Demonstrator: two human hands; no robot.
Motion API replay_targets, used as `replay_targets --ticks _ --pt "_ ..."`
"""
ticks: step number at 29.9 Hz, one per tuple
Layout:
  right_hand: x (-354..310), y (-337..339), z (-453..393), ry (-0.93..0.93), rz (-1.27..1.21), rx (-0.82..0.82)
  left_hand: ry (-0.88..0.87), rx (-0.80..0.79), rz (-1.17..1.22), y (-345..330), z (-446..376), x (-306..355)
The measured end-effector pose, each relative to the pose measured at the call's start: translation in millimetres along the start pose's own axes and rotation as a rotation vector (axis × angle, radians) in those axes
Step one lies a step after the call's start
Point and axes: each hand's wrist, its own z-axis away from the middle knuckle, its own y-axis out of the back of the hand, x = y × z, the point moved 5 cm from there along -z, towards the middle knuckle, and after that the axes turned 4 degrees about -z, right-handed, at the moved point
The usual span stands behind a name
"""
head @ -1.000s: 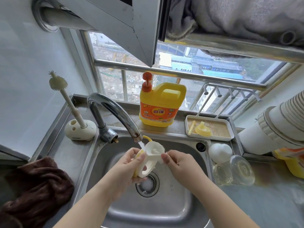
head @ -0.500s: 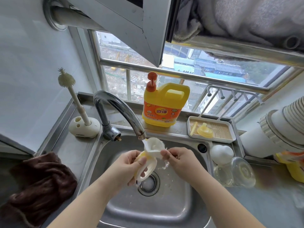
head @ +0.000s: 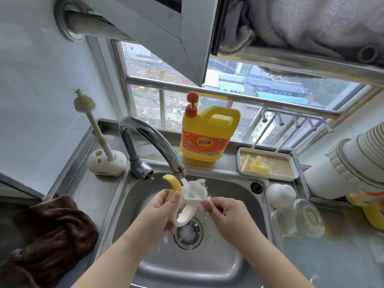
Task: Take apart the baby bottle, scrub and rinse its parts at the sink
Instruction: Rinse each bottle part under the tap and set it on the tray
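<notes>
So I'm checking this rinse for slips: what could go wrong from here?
The wet collar ring, which the left hand grips and the right hand only pinches at its edge, could slip and fall onto the drain right below. Water from the faucet may splash beyond the sink.

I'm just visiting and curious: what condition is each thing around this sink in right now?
Faucet: running, water hitting the collar.
Bottle collar: off the bottle, held under the stream.
Left hand: grips the collar's handle.
Right hand: pinches the collar's edge.
Glass bottle: empty, lying on its side.
Bottle brush: upright in its stand.
Tray: holds a yellow spout and straw.
</notes>
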Motion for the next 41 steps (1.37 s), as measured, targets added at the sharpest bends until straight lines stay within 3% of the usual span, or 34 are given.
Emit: replay_targets --ticks 4,11,17,24,27,29,31,33,34,38,41 --pt "0.6 5.1 -0.1 -0.022 0.052 0.061 -0.027 0.036 -0.029 2.3 -2.8 1.4" --pt "-0.8 1.5 4.7 -0.053 0.035 0.048 -0.021 -0.043 -0.064 5.6 -3.4 0.5" --pt "-0.4 5.2 0.7 -0.110 0.033 0.059 0.008 -0.046 0.054 7.5 -2.9 -3.9" --pt "1.3 -14.6 -6.0 -0.297 -0.453 -0.141 0.070 -0.123 0.232 4.2 -2.0 -4.2" --pt "2.8 -22.2 -8.4 -0.336 -0.502 -0.144 0.105 -0.169 0.270 6.9 1.3 -7.3" --pt "6.4 -20.8 -10.3 -0.336 -0.428 -0.108 0.129 -0.151 0.124 12.2 1.2 -14.3" --pt "8.9 -13.7 -12.6 -0.308 -0.294 -0.055 0.110 0.035 -0.300 31.6 -4.4 -20.9" --pt "7.4 -8.4 -13.1 -0.243 -0.155 -0.042 -0.013 0.188 -0.632 43.0 -6.0 -14.5" --pt "5.2 -7.9 -12.7 -0.205 -0.106 -0.053 -0.094 0.175 -0.695 40.4 -6.6 -8.5" --pt "-4.6 -16.0 -11.6 -0.091 -0.045 -0.106 -0.110 -0.094 -0.715 12.8 -9.1 -1.6" --pt "-5.5 -10.8 -14.5 -0.067 0.026 -0.096 -0.088 -0.041 -0.603 11.1 -13.8 -0.4"
